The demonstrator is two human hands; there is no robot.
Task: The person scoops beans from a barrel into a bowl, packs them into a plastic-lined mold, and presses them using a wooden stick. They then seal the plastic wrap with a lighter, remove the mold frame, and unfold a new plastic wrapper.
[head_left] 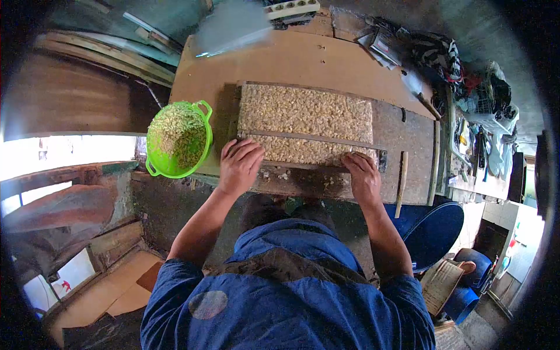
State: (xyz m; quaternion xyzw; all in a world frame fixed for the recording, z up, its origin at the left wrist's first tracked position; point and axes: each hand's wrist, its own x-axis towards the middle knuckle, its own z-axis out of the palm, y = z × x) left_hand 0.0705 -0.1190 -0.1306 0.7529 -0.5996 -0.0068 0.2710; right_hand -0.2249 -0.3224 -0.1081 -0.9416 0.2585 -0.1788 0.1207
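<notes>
On the wooden table, a shallow frame holds a flat slab of pale, nut-like pieces [303, 111]. A thin dark strip [309, 139] lies lengthwise across the slab, near its front side. My left hand [240, 169] rests at the slab's front left corner, fingers together over the strip's left end. At the front right, my right hand [364, 178] has its fingers bent and pressed together on the slab's edge; what they grip, if anything, is hidden. A green plastic colander [153, 157] with more pale pieces stands left of the frame.
A wooden stick [402, 184] lies right of my right hand, near the table's front edge. The brown tabletop [280, 58] extends behind the frame. A blue barrel [434, 233] stands at the right front. Bags and a white basket [493, 119] are at the far right.
</notes>
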